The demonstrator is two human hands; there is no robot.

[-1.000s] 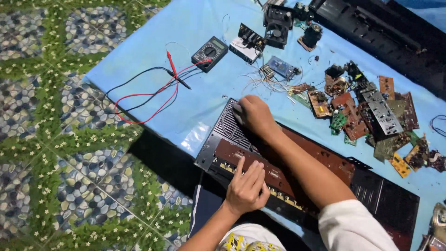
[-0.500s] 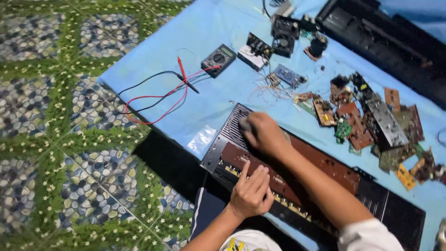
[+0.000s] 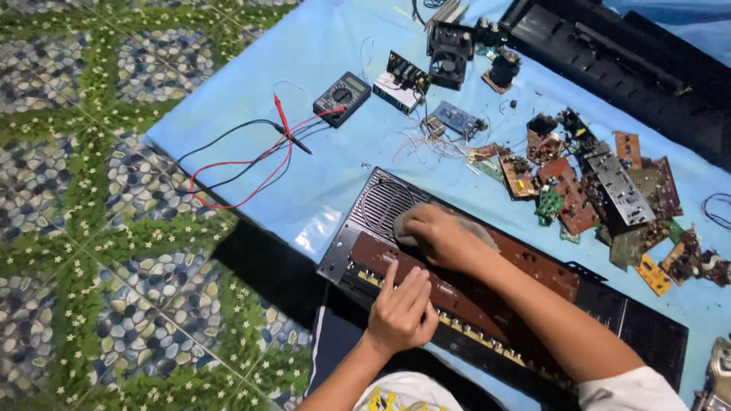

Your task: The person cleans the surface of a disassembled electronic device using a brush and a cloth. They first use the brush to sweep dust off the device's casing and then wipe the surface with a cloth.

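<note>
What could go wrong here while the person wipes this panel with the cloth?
1. The right hand presses a grey cloth beside the round speaker grille; its threads might catch in the slots.
2. The left hand steadies the front panel at the control row, so a knob might get pushed.
3. The panel's near corner seems to overhang the blue sheet; it might tip.

We are seeing bare blue sheet [image 3: 343,46] lying open toward its far left corner; red and black probe leads [image 3: 251,156] are sprawling along the left edge; circuit boards [image 3: 594,190] are crowding the right side, blocking passage there.
</note>
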